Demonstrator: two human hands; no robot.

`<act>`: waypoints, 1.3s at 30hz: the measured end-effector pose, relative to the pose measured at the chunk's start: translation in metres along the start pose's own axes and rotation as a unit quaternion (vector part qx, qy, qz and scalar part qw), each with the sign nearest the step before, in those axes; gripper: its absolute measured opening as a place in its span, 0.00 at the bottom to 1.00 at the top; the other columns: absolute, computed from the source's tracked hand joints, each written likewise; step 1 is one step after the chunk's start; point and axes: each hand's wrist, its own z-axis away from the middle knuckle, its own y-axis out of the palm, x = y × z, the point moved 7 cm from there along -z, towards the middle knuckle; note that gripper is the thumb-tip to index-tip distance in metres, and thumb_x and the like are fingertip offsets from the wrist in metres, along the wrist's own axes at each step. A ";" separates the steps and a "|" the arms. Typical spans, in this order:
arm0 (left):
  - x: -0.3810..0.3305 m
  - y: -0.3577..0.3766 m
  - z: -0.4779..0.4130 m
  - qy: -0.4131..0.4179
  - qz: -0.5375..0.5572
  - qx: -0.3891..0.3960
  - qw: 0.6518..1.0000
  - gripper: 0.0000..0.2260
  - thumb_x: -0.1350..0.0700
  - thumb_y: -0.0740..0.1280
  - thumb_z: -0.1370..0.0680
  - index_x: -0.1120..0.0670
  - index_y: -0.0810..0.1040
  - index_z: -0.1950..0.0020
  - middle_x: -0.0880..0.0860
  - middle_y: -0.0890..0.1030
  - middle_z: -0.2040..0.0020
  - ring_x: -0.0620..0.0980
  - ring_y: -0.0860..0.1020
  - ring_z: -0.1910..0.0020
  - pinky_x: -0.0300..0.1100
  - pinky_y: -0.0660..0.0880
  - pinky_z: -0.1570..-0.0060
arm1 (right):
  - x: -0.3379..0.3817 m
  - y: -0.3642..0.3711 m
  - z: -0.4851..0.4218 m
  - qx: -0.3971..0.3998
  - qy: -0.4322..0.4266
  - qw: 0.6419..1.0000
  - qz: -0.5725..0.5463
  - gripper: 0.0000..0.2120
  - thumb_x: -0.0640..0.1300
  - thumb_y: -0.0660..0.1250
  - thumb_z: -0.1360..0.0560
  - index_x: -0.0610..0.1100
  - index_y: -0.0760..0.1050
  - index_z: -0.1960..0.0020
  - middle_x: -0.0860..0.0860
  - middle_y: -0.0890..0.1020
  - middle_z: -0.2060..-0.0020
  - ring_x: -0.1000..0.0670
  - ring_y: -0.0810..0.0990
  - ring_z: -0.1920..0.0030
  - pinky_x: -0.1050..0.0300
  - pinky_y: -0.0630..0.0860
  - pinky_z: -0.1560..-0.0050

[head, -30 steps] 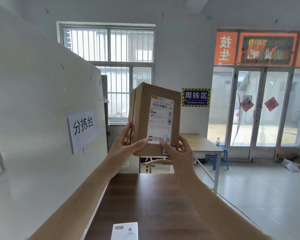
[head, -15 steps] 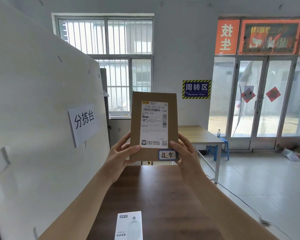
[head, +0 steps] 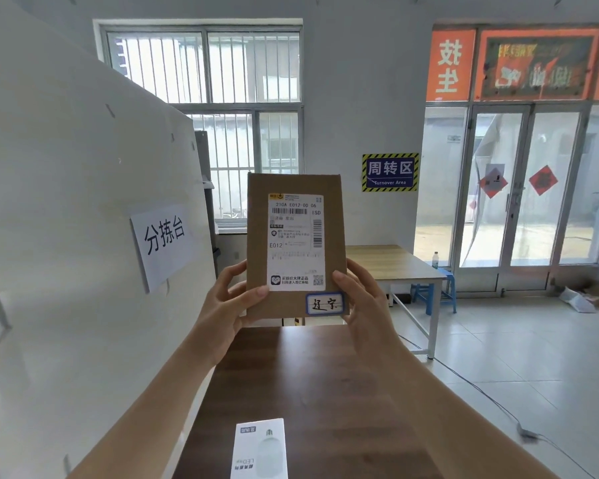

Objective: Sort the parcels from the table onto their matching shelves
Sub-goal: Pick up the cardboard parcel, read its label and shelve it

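While the flat brown cardboard parcel (head: 295,247) is held upright above the dark wooden tabletop (head: 312,392), gripped by left hand (head: 227,305) and right hand (head: 362,302), its label is judged being read; a matching shelf must be found.

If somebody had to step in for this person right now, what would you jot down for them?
Left hand and right hand both grip the cardboard parcel, held upright above the dark table, shipping label facing you. A handwritten sticker sits at its lower right corner.
A white LED bulb box lies on the table's near end.
Done: parcel picked up.
Left: shelve this parcel, then the white box. No shelves are in view.
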 end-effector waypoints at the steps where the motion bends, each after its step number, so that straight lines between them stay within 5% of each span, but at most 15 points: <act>1: -0.002 0.001 0.001 0.001 0.000 -0.006 1.000 0.39 0.46 0.82 0.46 0.49 0.73 0.38 0.53 0.87 0.49 0.53 0.85 0.51 0.46 0.83 0.56 | 0.000 0.000 -0.003 0.003 0.002 1.000 -0.007 0.13 0.41 0.69 0.27 0.54 0.79 0.45 0.52 0.87 0.53 0.50 0.84 0.52 0.47 0.79 0.45; 8: -0.023 -0.003 -0.002 0.036 -0.044 -0.084 0.995 0.41 0.44 0.84 0.48 0.50 0.73 0.38 0.55 0.85 0.45 0.56 0.83 0.46 0.50 0.82 0.51 | -0.002 0.011 -0.040 0.076 0.011 0.995 -0.064 0.20 0.44 0.71 0.34 0.48 0.80 0.42 0.51 0.87 0.53 0.46 0.84 0.48 0.49 0.79 0.46; 12: -0.049 -0.023 0.017 0.064 -0.070 -0.186 0.978 0.32 0.53 0.79 0.42 0.51 0.74 0.40 0.61 0.82 0.40 0.59 0.82 0.44 0.55 0.80 0.48 | -0.011 0.049 -0.061 0.165 0.031 0.980 -0.102 0.21 0.43 0.70 0.32 0.45 0.79 0.39 0.50 0.87 0.52 0.47 0.84 0.52 0.56 0.83 0.56; 15: -0.074 -0.029 0.054 0.083 -0.110 -0.269 0.953 0.32 0.55 0.77 0.41 0.52 0.74 0.39 0.61 0.82 0.41 0.56 0.84 0.48 0.49 0.80 0.55 | -0.018 0.084 -0.056 0.238 0.066 0.956 -0.161 0.20 0.39 0.69 0.29 0.42 0.77 0.37 0.47 0.87 0.50 0.47 0.86 0.55 0.58 0.82 0.62; 20: -0.128 -0.024 0.172 0.099 -0.197 -0.413 0.884 0.41 0.51 0.84 0.46 0.54 0.73 0.35 0.58 0.83 0.41 0.57 0.83 0.45 0.46 0.81 0.55 | -0.020 0.161 0.010 0.364 0.126 0.890 -0.246 0.24 0.43 0.74 0.35 0.44 0.78 0.38 0.45 0.87 0.48 0.45 0.86 0.52 0.57 0.82 0.57; 22: -0.155 -0.012 0.233 0.099 -0.237 -0.470 0.844 0.42 0.46 0.84 0.49 0.52 0.74 0.37 0.57 0.84 0.43 0.55 0.83 0.45 0.45 0.81 0.54 | -0.015 0.197 0.059 0.415 0.164 0.848 -0.287 0.23 0.45 0.74 0.36 0.45 0.79 0.41 0.46 0.87 0.51 0.47 0.87 0.55 0.59 0.82 0.60; 25: -0.202 0.021 0.335 0.113 -0.288 -0.561 0.768 0.41 0.45 0.84 0.49 0.49 0.75 0.39 0.54 0.84 0.43 0.55 0.81 0.42 0.46 0.80 0.49 | 0.009 0.246 0.151 0.485 0.215 0.783 -0.324 0.37 0.55 0.82 0.46 0.45 0.79 0.39 0.46 0.87 0.50 0.47 0.87 0.53 0.59 0.81 0.60; 28: -0.243 0.075 0.440 0.123 -0.341 -0.635 0.682 0.43 0.44 0.84 0.47 0.52 0.73 0.35 0.57 0.82 0.39 0.56 0.80 0.39 0.51 0.78 0.44 | 0.047 0.284 0.255 0.560 0.254 0.705 -0.353 0.40 0.57 0.82 0.46 0.44 0.78 0.37 0.44 0.86 0.47 0.47 0.86 0.51 0.59 0.81 0.59; 31: -0.280 0.152 0.551 0.141 -0.372 -0.708 0.584 0.43 0.43 0.84 0.48 0.52 0.74 0.36 0.56 0.82 0.40 0.54 0.81 0.42 0.45 0.80 0.53 | 0.101 0.305 0.374 0.626 0.288 0.617 -0.381 0.40 0.59 0.83 0.52 0.46 0.81 0.43 0.46 0.87 0.50 0.49 0.86 0.53 0.58 0.81 0.57; 39: -0.321 0.416 0.770 0.146 -0.414 -0.835 0.332 0.47 0.43 0.84 0.48 0.53 0.71 0.33 0.55 0.82 0.39 0.53 0.82 0.43 0.46 0.80 0.54 | 0.272 0.241 0.675 0.755 0.346 0.367 -0.419 0.31 0.53 0.80 0.41 0.47 0.79 0.40 0.44 0.86 0.46 0.45 0.86 0.52 0.50 0.83 0.52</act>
